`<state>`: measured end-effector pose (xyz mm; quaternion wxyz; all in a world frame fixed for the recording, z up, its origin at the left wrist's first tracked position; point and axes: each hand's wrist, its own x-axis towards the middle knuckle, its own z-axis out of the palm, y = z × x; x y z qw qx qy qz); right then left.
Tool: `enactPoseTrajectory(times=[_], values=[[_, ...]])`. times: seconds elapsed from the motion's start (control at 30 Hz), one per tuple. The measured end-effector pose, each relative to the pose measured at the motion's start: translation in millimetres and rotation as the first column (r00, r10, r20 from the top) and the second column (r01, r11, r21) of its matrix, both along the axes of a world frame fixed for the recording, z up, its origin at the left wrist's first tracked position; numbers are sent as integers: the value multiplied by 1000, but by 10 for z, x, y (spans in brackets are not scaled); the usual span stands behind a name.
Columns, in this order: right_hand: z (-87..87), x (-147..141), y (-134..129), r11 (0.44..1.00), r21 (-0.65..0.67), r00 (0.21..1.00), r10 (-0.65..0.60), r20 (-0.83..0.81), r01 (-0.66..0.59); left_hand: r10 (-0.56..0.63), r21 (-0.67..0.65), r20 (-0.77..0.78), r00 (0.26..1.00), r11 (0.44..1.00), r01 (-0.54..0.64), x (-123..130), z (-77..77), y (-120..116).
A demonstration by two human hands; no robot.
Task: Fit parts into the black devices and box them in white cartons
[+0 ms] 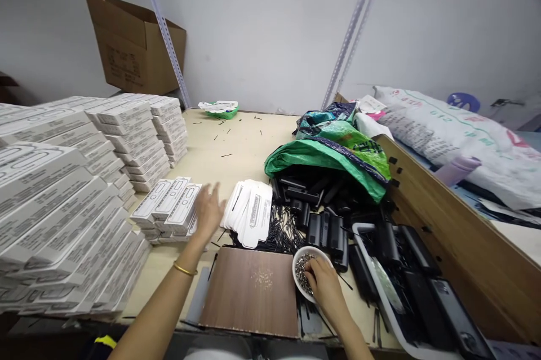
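My left hand (210, 210), a bangle on its wrist, has its fingers apart beside a small stack of long white printed boxes (182, 205). Whether it touches the nearest box I cannot tell. Just right of it lies a fanned pile of flat white printed cards (252, 210). My right hand (324, 281) reaches into a white bowl (297, 287) of small metal pieces (302, 270). Its fingers are pinched together among them; what is between the fingertips is hidden. A brown wood-grain board (249, 306) lies between my forearms, with tiny light marks or bits near its middle.
Tall stacks of white boxes (71, 225) fill the left. A green sack (329, 163) spills black cases (325, 230) on the right, near a white tray (367, 270) of similar cases. Thin black sticks (283, 230) lie behind the board. A wooden side panel (456, 225) borders the right.
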<state>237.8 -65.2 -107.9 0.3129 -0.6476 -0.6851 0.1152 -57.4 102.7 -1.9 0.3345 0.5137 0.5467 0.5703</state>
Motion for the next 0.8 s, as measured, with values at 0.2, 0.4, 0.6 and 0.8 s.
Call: enactPoseTrajectory(times=[0.2, 0.4, 0.6, 0.8], values=[[-68, -53, -21, 999, 38, 999, -31, 42, 30, -467, -301, -228, 854, 868, 394, 1547, -455, -184], [-56, -106, -28, 991, 64, 993, -117, -28, 118, -567, -497, -397, 722, 794, 350, 2248, -610, -66], [44, -79, -32, 983, -14, 900, -173, -399, 183, -599, -543, -425, 679, 769, 338, 1883, -553, 37], [161, -68, 46, 960, -116, 545, -241, -803, 254, -460, -385, -251, 852, 855, 348, 1540, -473, -169]])
